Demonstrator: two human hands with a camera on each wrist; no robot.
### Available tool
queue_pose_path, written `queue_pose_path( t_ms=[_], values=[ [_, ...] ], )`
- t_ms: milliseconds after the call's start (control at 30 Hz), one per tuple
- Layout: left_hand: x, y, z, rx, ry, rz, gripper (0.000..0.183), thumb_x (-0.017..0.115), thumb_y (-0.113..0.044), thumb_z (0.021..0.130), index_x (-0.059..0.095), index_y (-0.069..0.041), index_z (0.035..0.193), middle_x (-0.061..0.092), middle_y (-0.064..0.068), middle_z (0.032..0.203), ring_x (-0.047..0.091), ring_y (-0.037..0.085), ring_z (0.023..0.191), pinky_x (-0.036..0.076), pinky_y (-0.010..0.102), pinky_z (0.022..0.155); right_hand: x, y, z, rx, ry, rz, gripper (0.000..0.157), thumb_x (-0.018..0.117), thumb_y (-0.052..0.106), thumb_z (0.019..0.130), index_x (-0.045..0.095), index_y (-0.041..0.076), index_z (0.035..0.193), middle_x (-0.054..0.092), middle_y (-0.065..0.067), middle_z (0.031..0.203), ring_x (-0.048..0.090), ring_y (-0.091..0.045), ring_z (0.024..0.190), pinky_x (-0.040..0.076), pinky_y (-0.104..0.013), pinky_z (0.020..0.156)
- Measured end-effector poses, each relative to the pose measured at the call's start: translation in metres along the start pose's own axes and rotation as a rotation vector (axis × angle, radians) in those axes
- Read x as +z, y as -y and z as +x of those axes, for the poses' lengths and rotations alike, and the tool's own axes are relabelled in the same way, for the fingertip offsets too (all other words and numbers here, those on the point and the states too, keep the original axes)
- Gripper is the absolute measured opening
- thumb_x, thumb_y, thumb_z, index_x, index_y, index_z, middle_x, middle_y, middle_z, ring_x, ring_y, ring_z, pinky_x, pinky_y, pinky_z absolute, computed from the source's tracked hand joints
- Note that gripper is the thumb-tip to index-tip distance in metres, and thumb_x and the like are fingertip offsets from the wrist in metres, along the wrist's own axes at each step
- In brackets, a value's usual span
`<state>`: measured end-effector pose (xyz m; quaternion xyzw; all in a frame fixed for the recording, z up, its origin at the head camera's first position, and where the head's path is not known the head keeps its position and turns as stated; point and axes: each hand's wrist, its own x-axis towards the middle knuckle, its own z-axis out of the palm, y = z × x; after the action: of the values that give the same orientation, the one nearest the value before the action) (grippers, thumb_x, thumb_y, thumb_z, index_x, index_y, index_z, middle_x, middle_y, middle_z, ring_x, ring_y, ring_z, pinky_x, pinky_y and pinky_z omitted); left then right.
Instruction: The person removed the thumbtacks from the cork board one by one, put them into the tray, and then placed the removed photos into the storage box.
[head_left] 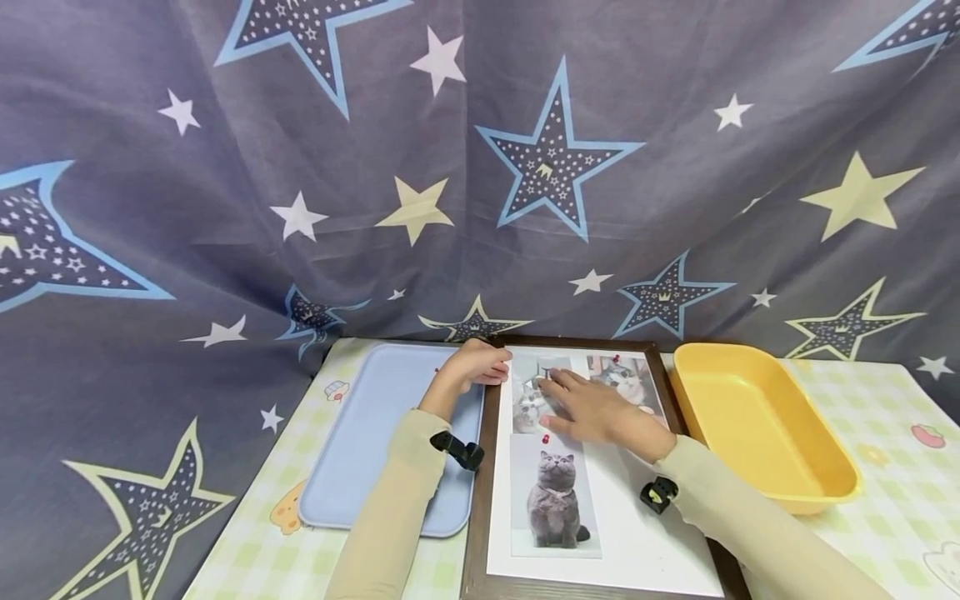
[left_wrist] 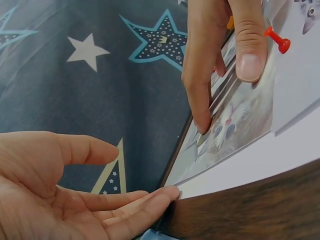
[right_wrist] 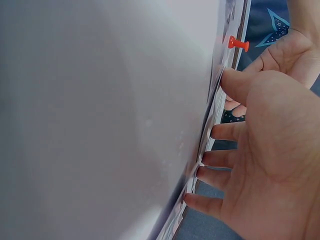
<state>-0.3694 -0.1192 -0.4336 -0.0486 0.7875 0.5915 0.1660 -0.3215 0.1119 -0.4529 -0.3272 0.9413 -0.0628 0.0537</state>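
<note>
A white board (head_left: 645, 550) in a dark brown wooden frame (head_left: 480, 500) lies on the table. Spread over an upper-left cat photo (head_left: 527, 412), my right hand (head_left: 592, 408) rests its fingertips on the print, fingers extended. My left hand (head_left: 476, 364) is at the board's upper left edge. In the left wrist view its fingertips touch the board's edge beside the photo's corner, the thumb held apart. A grey cat photo (head_left: 558, 500) lies below, with a red push pin (head_left: 545, 439) at its top. Another cat photo (head_left: 626, 379) at upper right also bears a red push pin (head_left: 617, 359).
Left of the frame lies a light blue tray (head_left: 360, 450), partly covered by my left arm. A yellow plastic basin (head_left: 765, 425) stands to the right. Both are on a green checked tablecloth (head_left: 247, 550). Behind the table hangs a grey star-patterned curtain (head_left: 360, 150).
</note>
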Motion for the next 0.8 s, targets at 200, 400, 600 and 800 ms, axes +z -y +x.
queue_pose_path(
  t_ms=[200,400,600,800],
  values=[
    [0.0014,0.0014,0.0015,-0.011,0.0,-0.02,0.045,0.061,-0.016,0.097,0.056,0.011,0.132,0.073,0.023,0.115,0.072,0.016,0.081,0.063,0.024,0.078,0.0008,-0.0005,0.0019,0.005,0.006,-0.01,0.07,0.049,0.051,0.104,0.035,0.012,0.159,0.031,-0.025,0.163,0.037,-0.047,0.146,0.038,-0.065,0.114],
    [0.0023,0.004,0.004,-0.034,0.018,-0.059,0.043,0.06,-0.015,0.097,0.057,0.011,0.131,0.073,0.014,0.101,0.071,0.013,0.077,0.062,0.023,0.076,0.0014,-0.0009,0.001,0.007,0.008,-0.01,0.07,0.048,0.053,0.104,0.034,0.012,0.159,0.03,-0.024,0.163,0.037,-0.047,0.146,0.038,-0.066,0.114],
    [0.0028,0.0048,0.004,-0.048,0.018,-0.082,0.042,0.06,-0.014,0.097,0.056,0.011,0.131,0.069,0.008,0.092,0.069,0.012,0.075,0.063,0.023,0.077,0.0012,-0.0008,0.001,0.007,0.015,-0.006,0.071,0.049,0.052,0.103,0.034,0.011,0.159,0.029,-0.025,0.164,0.036,-0.047,0.147,0.038,-0.067,0.114],
    [0.0036,0.0058,0.0047,-0.05,0.017,-0.095,0.042,0.059,-0.013,0.097,0.057,0.012,0.13,0.067,0.006,0.088,0.069,0.012,0.073,0.063,0.024,0.077,0.0011,-0.0005,0.0013,0.008,0.014,-0.007,0.07,0.048,0.053,0.104,0.034,0.012,0.159,0.03,-0.024,0.164,0.037,-0.047,0.146,0.037,-0.066,0.115]
  ],
)
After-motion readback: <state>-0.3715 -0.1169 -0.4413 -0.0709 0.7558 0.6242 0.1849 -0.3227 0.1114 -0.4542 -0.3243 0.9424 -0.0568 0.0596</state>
